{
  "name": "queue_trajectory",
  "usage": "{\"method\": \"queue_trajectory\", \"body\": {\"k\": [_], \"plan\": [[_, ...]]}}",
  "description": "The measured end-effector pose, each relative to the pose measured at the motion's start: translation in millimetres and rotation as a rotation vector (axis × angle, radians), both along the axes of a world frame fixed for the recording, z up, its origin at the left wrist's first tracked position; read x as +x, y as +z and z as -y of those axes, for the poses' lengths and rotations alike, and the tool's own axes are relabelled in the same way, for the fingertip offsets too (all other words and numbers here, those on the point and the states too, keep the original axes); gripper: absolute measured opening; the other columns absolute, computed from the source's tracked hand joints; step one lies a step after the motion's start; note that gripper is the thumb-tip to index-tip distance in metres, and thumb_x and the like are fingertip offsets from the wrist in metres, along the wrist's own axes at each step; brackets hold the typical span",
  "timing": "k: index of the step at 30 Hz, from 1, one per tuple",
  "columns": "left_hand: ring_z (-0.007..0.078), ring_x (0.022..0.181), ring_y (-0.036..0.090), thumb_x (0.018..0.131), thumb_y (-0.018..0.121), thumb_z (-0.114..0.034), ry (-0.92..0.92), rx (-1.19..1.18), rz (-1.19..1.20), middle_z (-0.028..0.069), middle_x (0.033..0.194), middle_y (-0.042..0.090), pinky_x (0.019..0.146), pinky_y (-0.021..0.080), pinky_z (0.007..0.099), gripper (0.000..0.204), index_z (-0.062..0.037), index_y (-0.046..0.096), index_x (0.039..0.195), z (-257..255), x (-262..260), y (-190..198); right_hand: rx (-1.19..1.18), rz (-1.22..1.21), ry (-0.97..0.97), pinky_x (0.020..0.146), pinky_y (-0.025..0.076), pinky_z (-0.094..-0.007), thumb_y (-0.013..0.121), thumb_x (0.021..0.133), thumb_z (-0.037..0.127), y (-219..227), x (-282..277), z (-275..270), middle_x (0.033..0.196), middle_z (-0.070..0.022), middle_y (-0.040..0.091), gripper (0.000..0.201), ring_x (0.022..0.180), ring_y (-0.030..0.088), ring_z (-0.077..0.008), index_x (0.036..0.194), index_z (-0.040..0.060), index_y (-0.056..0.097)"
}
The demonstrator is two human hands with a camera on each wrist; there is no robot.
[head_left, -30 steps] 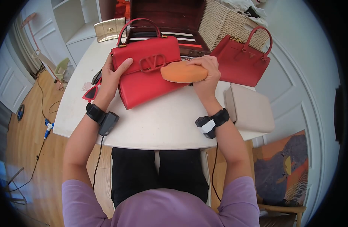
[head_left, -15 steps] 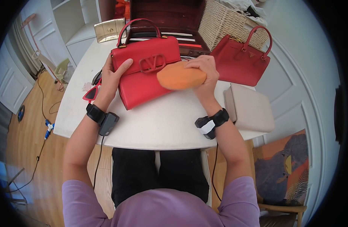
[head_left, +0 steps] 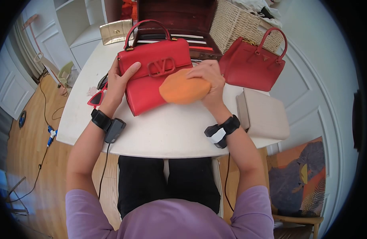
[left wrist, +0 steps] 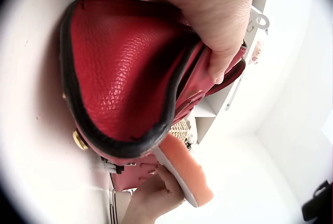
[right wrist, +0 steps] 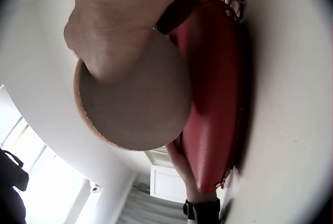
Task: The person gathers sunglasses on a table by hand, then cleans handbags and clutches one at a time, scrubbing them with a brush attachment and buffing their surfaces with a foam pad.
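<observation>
A red handbag (head_left: 151, 75) with a V clasp and a top handle stands tilted on the white table (head_left: 167, 127). My left hand (head_left: 119, 81) grips its left edge, thumb on the front flap; the left wrist view shows the fingers curled over the bag (left wrist: 125, 73). My right hand (head_left: 209, 79) holds a round orange pad (head_left: 182, 90) and presses it against the bag's front, lower right. The right wrist view shows the pad's grey underside (right wrist: 138, 104) beside the red bag (right wrist: 213, 104). The pad's orange edge (left wrist: 184, 169) also shows in the left wrist view.
A second red handbag (head_left: 255, 63) stands at the right before a wicker basket (head_left: 239, 24). A beige pouch (head_left: 263, 113) lies near the right edge. Red sunglasses (head_left: 96, 97) lie left of the bag. An open dark case (head_left: 175, 24) and a gold clutch (head_left: 115, 31) sit behind.
My right hand has slid the orange pad down and to the left over the bag's front. The left hand and the bag have stayed put.
</observation>
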State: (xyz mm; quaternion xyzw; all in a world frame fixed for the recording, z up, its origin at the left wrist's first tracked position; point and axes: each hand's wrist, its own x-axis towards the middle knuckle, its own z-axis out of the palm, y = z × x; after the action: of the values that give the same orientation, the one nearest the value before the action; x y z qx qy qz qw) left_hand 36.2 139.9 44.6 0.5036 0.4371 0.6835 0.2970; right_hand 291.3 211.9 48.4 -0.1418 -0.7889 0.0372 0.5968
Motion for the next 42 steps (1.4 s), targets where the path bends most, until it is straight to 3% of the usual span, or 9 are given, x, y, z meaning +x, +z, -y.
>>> {"method": "queue_trajectory", "body": {"k": [2, 7, 14, 19, 26, 31, 34, 40, 42], "plan": [[0.0177, 0.103, 0.064, 0.088, 0.074, -0.025, 0.006, 0.001, 0.002, 0.0127, 0.119, 0.063, 0.087, 0.055, 0.0315, 0.054, -0.0012, 0.051, 0.131, 0, 0, 0, 0.023, 0.048, 0.063, 0.082, 0.045, -0.0347, 0.070, 0.062, -0.001, -1, -1, 0, 0.081, -0.0009, 0.068, 0.019, 0.089, 0.057, -0.0245, 0.076, 0.0114, 0.068], [0.0175, 0.103, 0.064, 0.087, 0.075, -0.026, 0.006, -0.025, 0.012, 0.0124, 0.119, 0.063, 0.087, 0.055, 0.0309, 0.055, -0.0013, 0.051, 0.131, 0, -1, 0, -0.041, -0.053, -0.228, 0.082, 0.046, -0.0350, 0.071, 0.062, 0.000, 1, 11, -10, 0.082, -0.0019, 0.069, 0.020, 0.087, 0.057, -0.0249, 0.078, 0.0116, 0.069], [0.0171, 0.103, 0.064, 0.088, 0.074, -0.025, -0.010, 0.002, 0.008, 0.0121, 0.119, 0.063, 0.087, 0.055, 0.0310, 0.053, -0.0016, 0.052, 0.130, -1, -1, -1, 0.009, 0.029, 0.082, 0.079, 0.046, -0.0346, 0.071, 0.062, -0.001, 1, 0, 1, 0.082, -0.0018, 0.069, 0.018, 0.087, 0.057, -0.0250, 0.076, 0.0118, 0.068], [0.0169, 0.103, 0.064, 0.088, 0.075, -0.025, -0.013, -0.006, 0.018, 0.0119, 0.119, 0.063, 0.087, 0.055, 0.0307, 0.054, -0.0020, 0.052, 0.131, 0, -1, -1, -0.019, -0.019, -0.210, 0.080, 0.046, -0.0348, 0.071, 0.061, 0.001, 0, 8, -8, 0.081, -0.0014, 0.068, 0.020, 0.087, 0.057, -0.0244, 0.078, 0.0115, 0.068], [0.0170, 0.103, 0.064, 0.088, 0.075, -0.026, -0.005, -0.017, -0.002, 0.0119, 0.119, 0.063, 0.087, 0.055, 0.0307, 0.054, -0.0018, 0.051, 0.131, -1, -2, -2, 0.024, 0.056, 0.047, 0.083, 0.044, -0.0356, 0.070, 0.064, 0.000, 0, -1, 2, 0.082, -0.0001, 0.069, 0.019, 0.089, 0.056, -0.0243, 0.078, 0.0125, 0.069], [0.0173, 0.104, 0.064, 0.087, 0.075, -0.027, -0.003, -0.023, 0.018, 0.0124, 0.119, 0.063, 0.087, 0.055, 0.0310, 0.055, -0.0016, 0.051, 0.131, -1, -1, -1, -0.065, -0.049, -0.292, 0.082, 0.045, -0.0359, 0.069, 0.062, 0.001, 2, 12, -9, 0.081, 0.0001, 0.067, 0.019, 0.090, 0.057, -0.0252, 0.077, 0.0128, 0.069], [0.0174, 0.103, 0.064, 0.087, 0.075, -0.026, 0.000, -0.007, -0.004, 0.0124, 0.119, 0.063, 0.087, 0.055, 0.0306, 0.055, -0.0013, 0.051, 0.130, 1, 0, 0, -0.002, -0.042, -0.044, 0.080, 0.044, -0.0363, 0.069, 0.063, 0.000, 3, 5, -3, 0.078, 0.0010, 0.065, 0.019, 0.088, 0.057, -0.0249, 0.077, 0.0133, 0.070], [0.0175, 0.103, 0.064, 0.087, 0.075, -0.026, -0.012, -0.009, 0.003, 0.0123, 0.119, 0.063, 0.087, 0.055, 0.0309, 0.054, -0.0014, 0.052, 0.130, 0, 0, 0, -0.043, -0.075, -0.279, 0.078, 0.045, -0.0355, 0.069, 0.062, 0.000, -2, 12, -11, 0.077, -0.0011, 0.064, 0.019, 0.086, 0.056, -0.0254, 0.076, 0.0130, 0.069], [0.0175, 0.103, 0.064, 0.087, 0.075, -0.026, -0.010, -0.006, -0.002, 0.0123, 0.119, 0.063, 0.087, 0.055, 0.0310, 0.054, -0.0014, 0.052, 0.130, 0, 0, -1, -0.080, -0.126, -0.211, 0.078, 0.044, -0.0351, 0.069, 0.062, 0.000, 3, 11, -9, 0.077, -0.0021, 0.063, 0.019, 0.087, 0.056, -0.0259, 0.076, 0.0123, 0.068]]}}
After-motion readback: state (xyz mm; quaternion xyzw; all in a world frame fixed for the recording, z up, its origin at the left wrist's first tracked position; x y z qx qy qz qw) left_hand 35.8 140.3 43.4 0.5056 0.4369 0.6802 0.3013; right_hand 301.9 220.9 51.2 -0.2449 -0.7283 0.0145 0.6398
